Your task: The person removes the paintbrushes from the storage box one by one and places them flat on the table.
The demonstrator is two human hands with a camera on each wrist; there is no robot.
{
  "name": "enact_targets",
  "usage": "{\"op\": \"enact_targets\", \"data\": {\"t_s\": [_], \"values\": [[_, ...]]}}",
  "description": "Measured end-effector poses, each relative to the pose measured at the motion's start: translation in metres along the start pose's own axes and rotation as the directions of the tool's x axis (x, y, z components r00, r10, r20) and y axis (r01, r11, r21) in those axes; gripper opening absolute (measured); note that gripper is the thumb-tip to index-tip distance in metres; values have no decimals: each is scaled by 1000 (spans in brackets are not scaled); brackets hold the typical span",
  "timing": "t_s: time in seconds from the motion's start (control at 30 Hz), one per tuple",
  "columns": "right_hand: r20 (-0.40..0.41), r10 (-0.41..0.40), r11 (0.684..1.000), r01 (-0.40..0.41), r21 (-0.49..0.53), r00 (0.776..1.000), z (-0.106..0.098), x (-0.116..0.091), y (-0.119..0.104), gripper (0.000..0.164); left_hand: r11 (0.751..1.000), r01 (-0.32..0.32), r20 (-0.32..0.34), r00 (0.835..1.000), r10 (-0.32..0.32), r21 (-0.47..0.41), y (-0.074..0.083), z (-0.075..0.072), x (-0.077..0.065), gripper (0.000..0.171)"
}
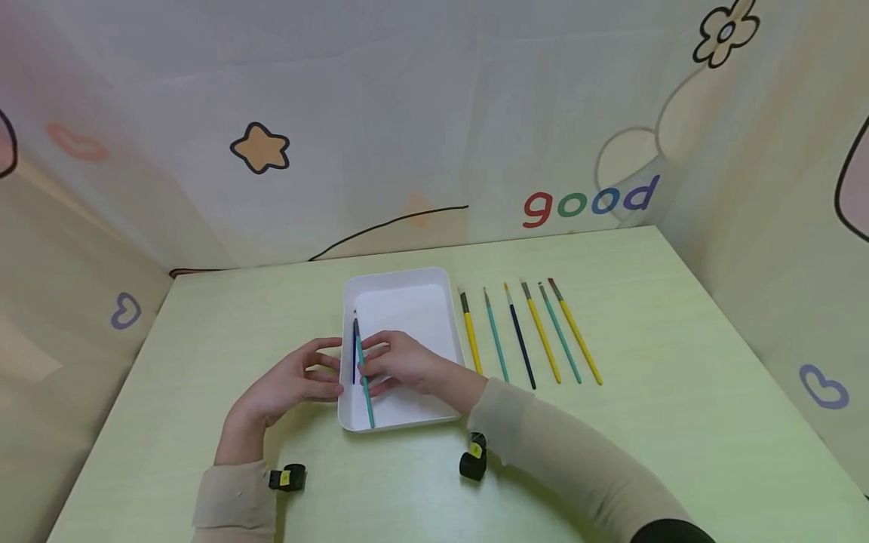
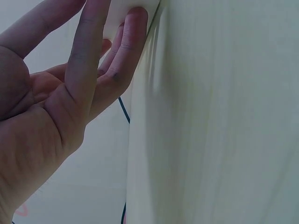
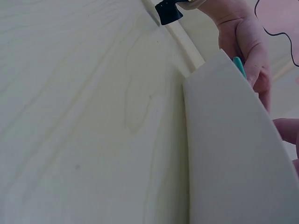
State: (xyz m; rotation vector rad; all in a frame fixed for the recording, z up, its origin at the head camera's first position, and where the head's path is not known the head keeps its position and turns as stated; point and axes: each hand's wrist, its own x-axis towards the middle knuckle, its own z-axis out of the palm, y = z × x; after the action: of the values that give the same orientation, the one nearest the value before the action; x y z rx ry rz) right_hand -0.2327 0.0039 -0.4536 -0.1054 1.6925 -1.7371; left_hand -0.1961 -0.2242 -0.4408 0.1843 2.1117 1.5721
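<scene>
A white tray (image 1: pixel 407 302) lies on the table with two paintbrushes along its left side. My right hand (image 1: pixel 400 363) reaches over the tray and pinches a teal paintbrush (image 1: pixel 367 400) at its handle. In the right wrist view, the end of the teal paintbrush (image 3: pixel 239 66) shows above the tray wall (image 3: pixel 233 140). Just left of it is a dark blue paintbrush (image 1: pixel 354 354). My left hand (image 1: pixel 292 383) rests its spread, slightly bent fingers against the tray's left outer side, also visible in the left wrist view as fingers (image 2: pixel 126 51) at the white wall.
Right of the tray, several paintbrushes stand in a row on the table: a yellow one (image 1: pixel 471 332), a teal one (image 1: pixel 495 335), a dark blue one (image 1: pixel 520 343) and more yellow and teal ones. A printed curtain (image 1: pixel 407 136) borders the table's back and sides.
</scene>
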Motion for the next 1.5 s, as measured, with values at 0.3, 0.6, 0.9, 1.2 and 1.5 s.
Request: {"op": "enact_targets", "data": {"t_s": [0.3, 0.6, 0.9, 1.2, 1.5], "values": [[13, 3, 1000, -2, -9, 1000, -19, -19, -8, 48, 1000, -6, 3, 1000, 7, -11, 1, 1, 1, 80], [10, -24, 1000, 24, -14, 1000, -39, -40, -13, 49, 999, -1, -4, 1000, 1, -33, 0, 1, 0, 79], [-15, -52, 998, 52, -30, 999, -66, -58, -17, 50, 999, -27, 2, 1000, 27, -40, -2, 0, 0, 79], [-26, -86, 995, 85, -50, 996, -93, -74, -19, 50, 999, -20, -4, 1000, 19, -47, -2, 0, 1, 78], [-60, -119, 992, 116, -54, 991, -118, -90, -17, 54, 999, -19, -12, 1000, 18, -41, -5, 0, 0, 77]]}}
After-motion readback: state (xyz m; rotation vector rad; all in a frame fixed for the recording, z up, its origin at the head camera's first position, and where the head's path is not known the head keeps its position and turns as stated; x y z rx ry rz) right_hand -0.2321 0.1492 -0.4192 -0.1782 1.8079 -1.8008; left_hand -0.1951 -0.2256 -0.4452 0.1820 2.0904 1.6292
